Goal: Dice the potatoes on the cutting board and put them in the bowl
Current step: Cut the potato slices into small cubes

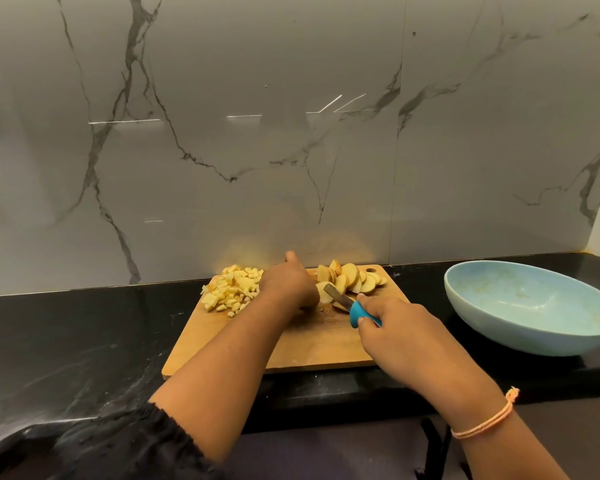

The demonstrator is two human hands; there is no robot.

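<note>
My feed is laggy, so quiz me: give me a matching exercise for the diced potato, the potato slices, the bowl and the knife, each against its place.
Things:
1. diced potato
2. potato slices
3. bowl
4. knife

Places:
A. in the right hand, blade over the cutting board
B. board's far right corner
C. on the counter, right of the board
D. board's far left corner

Pairs: 1-D, 2-B, 3-C, 4-A

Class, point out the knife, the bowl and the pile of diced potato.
knife (354,308), head view, blue handle.
bowl (492,327), head view, outer wall.
diced potato (231,289), head view, middle of pile.
</note>
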